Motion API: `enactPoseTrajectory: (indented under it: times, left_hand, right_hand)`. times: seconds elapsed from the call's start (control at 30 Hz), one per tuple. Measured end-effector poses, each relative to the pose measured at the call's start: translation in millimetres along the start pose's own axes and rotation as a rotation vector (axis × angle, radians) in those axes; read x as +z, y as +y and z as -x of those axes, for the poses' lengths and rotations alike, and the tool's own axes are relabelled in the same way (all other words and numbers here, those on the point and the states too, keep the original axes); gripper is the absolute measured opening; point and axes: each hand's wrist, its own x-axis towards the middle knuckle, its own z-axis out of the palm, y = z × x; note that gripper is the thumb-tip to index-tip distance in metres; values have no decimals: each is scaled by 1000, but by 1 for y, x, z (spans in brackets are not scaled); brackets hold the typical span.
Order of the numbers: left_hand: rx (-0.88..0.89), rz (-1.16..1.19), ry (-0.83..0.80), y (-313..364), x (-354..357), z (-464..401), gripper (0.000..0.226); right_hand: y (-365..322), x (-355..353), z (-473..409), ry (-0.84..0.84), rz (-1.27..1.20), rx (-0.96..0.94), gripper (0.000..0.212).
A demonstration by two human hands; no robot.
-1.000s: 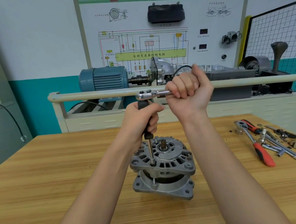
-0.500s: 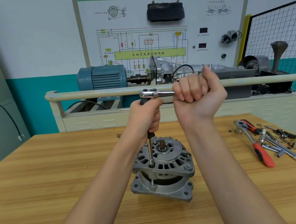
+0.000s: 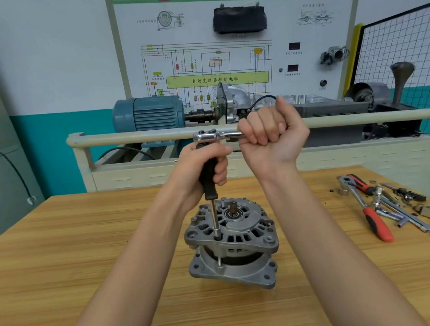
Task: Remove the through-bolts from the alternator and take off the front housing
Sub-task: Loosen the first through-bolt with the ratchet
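- Alternator (image 3: 230, 240) upright on wooden table (image 3: 64, 275), front housing (image 3: 241, 227) uppermost.
- Left hand (image 3: 204, 171) above alternator, fingers wrapped around black extension driver (image 3: 209, 181), tip seated in housing.
- Right hand (image 3: 273, 138) above alternator, fist clamped on ratchet (image 3: 212, 135) handle.

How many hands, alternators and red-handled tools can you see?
Hands: 2, the left hand gripping the black handle, the right hand gripping the chrome ratchet
Alternators: 1, the alternator on the table
Red-handled tools: 2, lying at the right
Total: 5
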Motion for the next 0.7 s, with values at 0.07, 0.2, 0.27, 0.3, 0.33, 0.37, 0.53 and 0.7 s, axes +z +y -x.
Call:
enactPoseTrajectory:
  times: [0.07, 0.2, 0.27, 0.3, 0.33, 0.37, 0.53, 0.7]
  left_hand:
    - [-16, -48, -122, 3, -2, 0, 32]
    - [-121, 15, -166, 1, 6, -3, 46]
    - [-117, -33, -92, -2, 11, -4, 54]
    - [-105, -56, -46, -2, 13, -4, 56]
    - [-94, -69, 10, -3, 15, -3, 55]
    - [-80, -76, 71, -3, 16, -2, 53]
    - [-17, -109, 405, -6, 23, -2, 43]
    - [5, -133, 391, -8, 22, -2, 40]
  right_hand:
    - [0, -10, -9, 61, -153, 91, 50]
    - [-3, -19, -14, 137, -299, 124, 50]
    - [-6, -16, -9, 165, -274, 81, 51]
    - [-8, -13, -5, 161, -234, 53, 53]
    - [-9, -10, 0, 131, -163, 21, 55]
    - [-8, -6, 6, 78, -53, -20, 57]
    - [14, 21, 32, -171, 467, -340, 49]
    - [16, 20, 31, -212, 500, -381, 47]
